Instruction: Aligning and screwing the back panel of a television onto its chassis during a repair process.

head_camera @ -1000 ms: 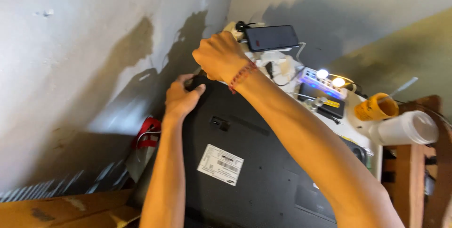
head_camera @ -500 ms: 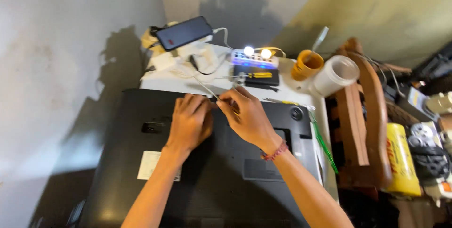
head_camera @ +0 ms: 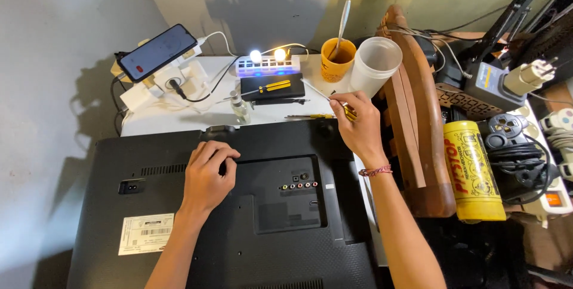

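**Fingers pinched on a yellow-handled tool at the television's top edge**

Pinched between my right hand's thumb and fingers is a small yellow-handled tool, most of it hidden by the hand. It sits just past the top right corner of the black television, which lies face down in front of me. My left hand rests on the television's back with the fingers curled loosely down, gripping nothing that I can see.

A white rectangular label sits at the set's lower left, and a row of coloured sockets near the middle. On the white table beyond lie a second screwdriver, a black case and a lit power strip. A phone is propped at the left. An orange cup holding a spoon stands beside a white plastic cup. To the right, a yellow can with red lettering lies beside a wooden chair arm.
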